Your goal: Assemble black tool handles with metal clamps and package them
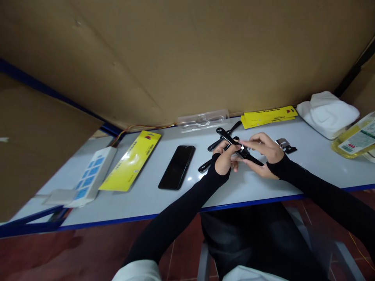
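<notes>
My left hand (224, 160) is closed around the middle of a black spokeshave (225, 135), which is tilted above the table. At the tool's centre, by a small shiny part, are the fingers and thumb of my right hand (268, 150), gripping it from the right side. My fingers partly hide the spokeshave's body. Beneath and behind my left hand lie more black handles (215, 144), probably of other spokeshaves. Just beyond my right hand, flat metal pieces (283, 144) rest on the table, partly covered by it.
A black phone (177, 167) and a yellow card (131, 162) lie to the left, near a white power strip (95, 175). Along the back are a clear plastic package (204, 121) and yellow cards (268, 116). White cloth (328, 113) and a bottle of yellow liquid (356, 136) stand right.
</notes>
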The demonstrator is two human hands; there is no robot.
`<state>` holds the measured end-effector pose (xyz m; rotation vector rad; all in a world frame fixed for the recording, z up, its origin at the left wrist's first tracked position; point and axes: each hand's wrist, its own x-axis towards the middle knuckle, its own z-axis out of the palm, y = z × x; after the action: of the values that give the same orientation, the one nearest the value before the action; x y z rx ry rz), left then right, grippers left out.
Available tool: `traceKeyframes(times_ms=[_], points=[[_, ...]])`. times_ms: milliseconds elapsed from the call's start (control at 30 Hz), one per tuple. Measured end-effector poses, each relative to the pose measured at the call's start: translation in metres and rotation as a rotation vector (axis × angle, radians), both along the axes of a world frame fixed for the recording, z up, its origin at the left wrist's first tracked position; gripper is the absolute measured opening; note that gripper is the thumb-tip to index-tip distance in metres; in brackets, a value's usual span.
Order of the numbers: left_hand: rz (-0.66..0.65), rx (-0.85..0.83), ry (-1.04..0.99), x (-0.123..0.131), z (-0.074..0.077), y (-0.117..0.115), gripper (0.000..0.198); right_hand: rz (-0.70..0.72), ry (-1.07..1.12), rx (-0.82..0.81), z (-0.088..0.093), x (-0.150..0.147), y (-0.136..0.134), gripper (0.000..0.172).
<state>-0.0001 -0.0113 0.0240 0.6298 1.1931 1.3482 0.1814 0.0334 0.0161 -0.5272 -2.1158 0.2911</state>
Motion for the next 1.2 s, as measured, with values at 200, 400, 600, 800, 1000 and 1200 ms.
traceKeyframes(times_ms=[200, 400, 600, 800, 1000, 1200], points=[[-0.041, -0.032, -0.027, 0.0013, 0.0000, -0.0002, 0.048, -0.038, 0.024, 0.071, 0.0050, 0.0042, 0.0023, 0.022], [-0.005, -0.027, -0.057, -0.0013, -0.0042, 0.0016, 0.045, 0.076, 0.042, 0.138, 0.0047, 0.0007, 0.0002, 0.037], [0.006, -0.027, -0.047, -0.0010, -0.0031, 0.0019, 0.046, 0.028, 0.006, 0.083, 0.0002, 0.0000, 0.0011, 0.012], [-0.012, -0.043, -0.070, 0.0010, 0.0011, -0.0002, 0.043, 0.012, 0.040, 0.032, 0.0005, -0.0007, -0.0004, 0.017], [-0.032, -0.039, -0.056, 0.0000, -0.0061, 0.0006, 0.046, 0.035, 0.022, 0.152, 0.0051, 0.0006, 0.0019, 0.015], [-0.041, -0.028, -0.021, 0.0010, -0.0033, -0.0012, 0.043, 0.003, -0.014, 0.174, 0.0051, 0.0014, 0.0023, 0.017]])
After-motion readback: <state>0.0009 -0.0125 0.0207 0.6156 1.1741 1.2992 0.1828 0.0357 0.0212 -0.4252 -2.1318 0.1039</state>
